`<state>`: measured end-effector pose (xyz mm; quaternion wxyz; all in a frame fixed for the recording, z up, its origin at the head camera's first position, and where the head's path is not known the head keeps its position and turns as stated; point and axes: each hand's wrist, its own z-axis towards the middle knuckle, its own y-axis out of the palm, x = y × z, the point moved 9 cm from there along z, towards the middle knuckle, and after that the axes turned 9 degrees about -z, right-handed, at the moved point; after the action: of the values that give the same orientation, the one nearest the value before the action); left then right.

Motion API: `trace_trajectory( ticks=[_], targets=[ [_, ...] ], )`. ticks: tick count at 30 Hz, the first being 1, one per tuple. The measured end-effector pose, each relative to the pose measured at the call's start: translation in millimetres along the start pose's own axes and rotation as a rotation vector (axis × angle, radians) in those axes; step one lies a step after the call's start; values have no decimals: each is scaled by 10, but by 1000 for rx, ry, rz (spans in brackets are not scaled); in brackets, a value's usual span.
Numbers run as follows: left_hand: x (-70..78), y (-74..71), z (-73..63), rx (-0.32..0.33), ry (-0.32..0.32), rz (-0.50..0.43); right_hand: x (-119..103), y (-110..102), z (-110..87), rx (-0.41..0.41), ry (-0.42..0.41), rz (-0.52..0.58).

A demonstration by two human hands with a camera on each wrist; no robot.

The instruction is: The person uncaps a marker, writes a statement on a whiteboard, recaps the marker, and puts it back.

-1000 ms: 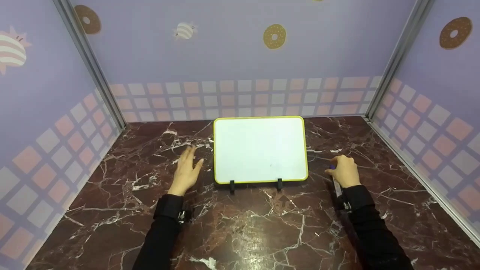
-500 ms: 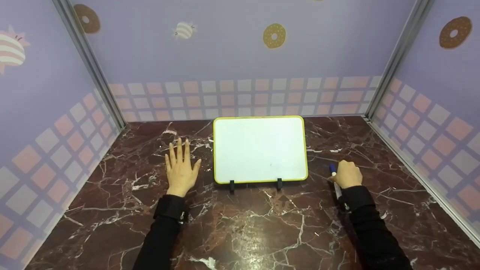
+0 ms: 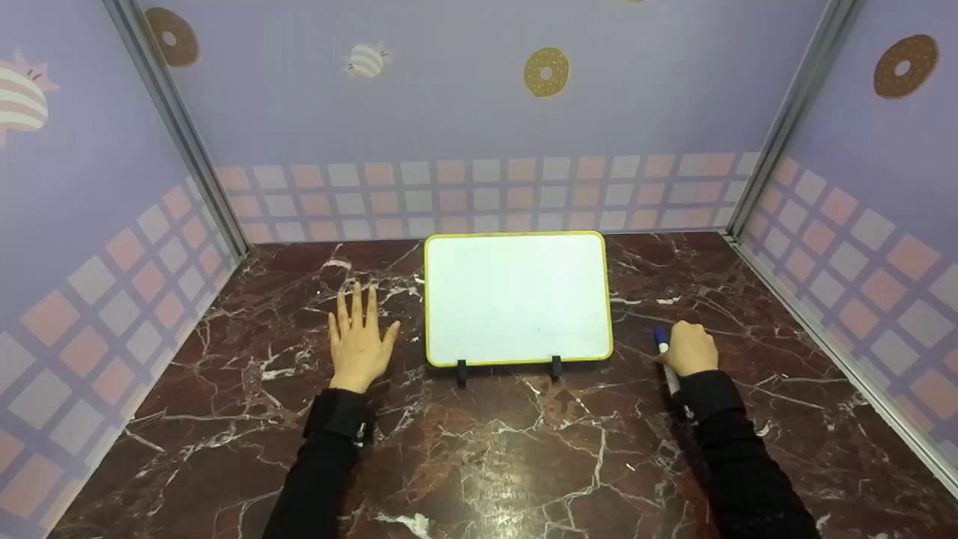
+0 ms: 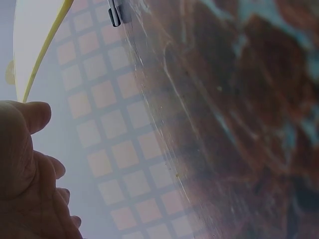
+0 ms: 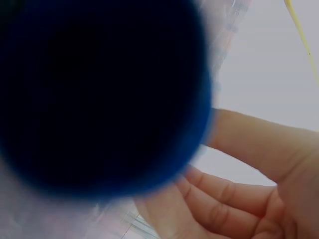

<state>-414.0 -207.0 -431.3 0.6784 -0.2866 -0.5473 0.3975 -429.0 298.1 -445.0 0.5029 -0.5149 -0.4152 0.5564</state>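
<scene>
My right hand (image 3: 692, 349) grips a whiteboard marker (image 3: 663, 346) with a white barrel and a blue cap, its fingers curled. The cap end points toward the back wall, and the barrel runs back beside the wrist. Up close in the right wrist view, the marker's dark blue end (image 5: 104, 99) fills much of the picture and hides part of the fingers. My left hand (image 3: 359, 348) has its fingers spread, back of the hand up, to the left of a whiteboard (image 3: 519, 299). That board has a yellow frame and a small dark mark low on its surface.
Two black feet (image 3: 556, 367) hold the whiteboard up, leaning slightly back. Under everything lies a dark red marble-patterned tabletop (image 3: 516, 449). Purple walls (image 3: 449, 120) with doughnut pictures and pink and white squares enclose the back and both sides.
The left hand has turned from tilted with fingers together to back up with fingers spread. The right fingers have drawn back from the cap and curled in, leaving the blue cap showing.
</scene>
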Motion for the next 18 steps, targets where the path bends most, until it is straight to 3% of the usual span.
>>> trace_trajectory(
  ticks=[10,18],
  targets=[
    [-4,-12,8,-3,-6,5,-16,-128,20,72,7,8],
    [11,-65,-2,-7,-16,-4,-182,-452,-54,271,-42,55]
  ],
)
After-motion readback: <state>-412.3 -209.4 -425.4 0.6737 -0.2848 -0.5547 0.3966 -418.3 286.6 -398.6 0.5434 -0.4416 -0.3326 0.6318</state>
